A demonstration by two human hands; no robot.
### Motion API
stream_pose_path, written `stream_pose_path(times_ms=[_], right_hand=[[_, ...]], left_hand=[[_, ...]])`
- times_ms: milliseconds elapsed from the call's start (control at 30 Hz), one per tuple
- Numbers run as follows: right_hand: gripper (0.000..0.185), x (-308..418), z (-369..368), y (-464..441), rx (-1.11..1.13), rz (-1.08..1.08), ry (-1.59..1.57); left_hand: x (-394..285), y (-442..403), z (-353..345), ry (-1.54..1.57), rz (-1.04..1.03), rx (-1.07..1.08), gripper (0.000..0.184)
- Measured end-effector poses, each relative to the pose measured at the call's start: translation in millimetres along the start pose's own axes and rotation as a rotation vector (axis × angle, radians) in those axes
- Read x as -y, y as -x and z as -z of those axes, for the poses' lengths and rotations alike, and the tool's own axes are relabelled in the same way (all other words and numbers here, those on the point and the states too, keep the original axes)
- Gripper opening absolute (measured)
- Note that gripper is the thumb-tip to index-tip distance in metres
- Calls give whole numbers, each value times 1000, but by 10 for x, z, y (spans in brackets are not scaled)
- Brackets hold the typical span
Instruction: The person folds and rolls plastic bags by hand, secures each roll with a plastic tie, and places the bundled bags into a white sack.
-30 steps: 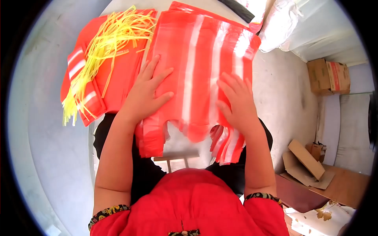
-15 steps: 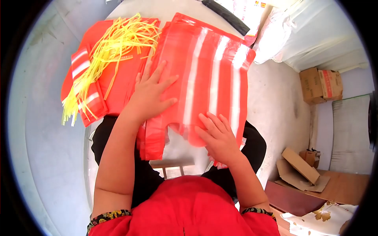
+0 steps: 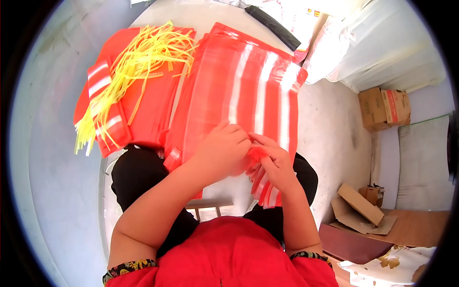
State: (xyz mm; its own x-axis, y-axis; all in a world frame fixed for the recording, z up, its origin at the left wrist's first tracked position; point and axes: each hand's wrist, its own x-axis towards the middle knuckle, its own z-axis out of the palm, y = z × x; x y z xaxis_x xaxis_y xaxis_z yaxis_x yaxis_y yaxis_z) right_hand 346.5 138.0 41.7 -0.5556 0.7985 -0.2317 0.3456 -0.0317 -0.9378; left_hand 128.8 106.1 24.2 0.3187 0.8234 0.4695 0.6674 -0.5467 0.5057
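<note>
A stack of thin red plastic bags with white stripes (image 3: 215,86) lies on the table in front of me, its near edge hanging over my lap. My right hand (image 3: 276,165) pinches a crumpled bit of the red plastic at that near edge. Beside it, nearly touching, my left hand (image 3: 224,149) is curled over the bags with its fingers bent together; what its fingertips hold is hidden. To the left sits another red pile (image 3: 153,103), with a folded striped red piece (image 3: 103,86) and a tangle of yellow strips (image 3: 143,55) on top.
A black roll (image 3: 273,27) lies at the table's far edge near white plastic bags (image 3: 330,50). Cardboard boxes (image 3: 385,109) stand on the right, and an opened carton (image 3: 361,208) rests on a brown wooden surface (image 3: 420,229). The table top (image 3: 191,12) is pale.
My left hand has moved right and down from lying spread on the bags and has curled beside the right. My right hand has closed on the near edge, which is now bunched up.
</note>
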Motion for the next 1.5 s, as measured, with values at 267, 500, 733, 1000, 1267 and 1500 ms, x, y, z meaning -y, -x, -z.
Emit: stream_pose_path(times_ms=[267, 500, 733, 1000, 1267, 1500], right_hand=[[60, 18, -220, 37, -181, 170, 151], [23, 118, -256, -94, -209, 162, 87], [11, 347, -268, -68, -328, -64, -259], [10, 177, -267, -90, -340, 70, -270], [16, 195, -281, -96, -412, 34, -360], [19, 11, -247, -148, -445, 77, -302]], left_hand=[[115, 7, 25, 18, -103, 27, 18], [79, 17, 385, 244, 240, -85, 20], [445, 262, 568, 354, 589, -451, 30], [340, 392, 675, 896, 884, -384, 49], [272, 374, 718, 1267, 823, -291, 55], [187, 431, 987, 1169, 741, 9, 53]])
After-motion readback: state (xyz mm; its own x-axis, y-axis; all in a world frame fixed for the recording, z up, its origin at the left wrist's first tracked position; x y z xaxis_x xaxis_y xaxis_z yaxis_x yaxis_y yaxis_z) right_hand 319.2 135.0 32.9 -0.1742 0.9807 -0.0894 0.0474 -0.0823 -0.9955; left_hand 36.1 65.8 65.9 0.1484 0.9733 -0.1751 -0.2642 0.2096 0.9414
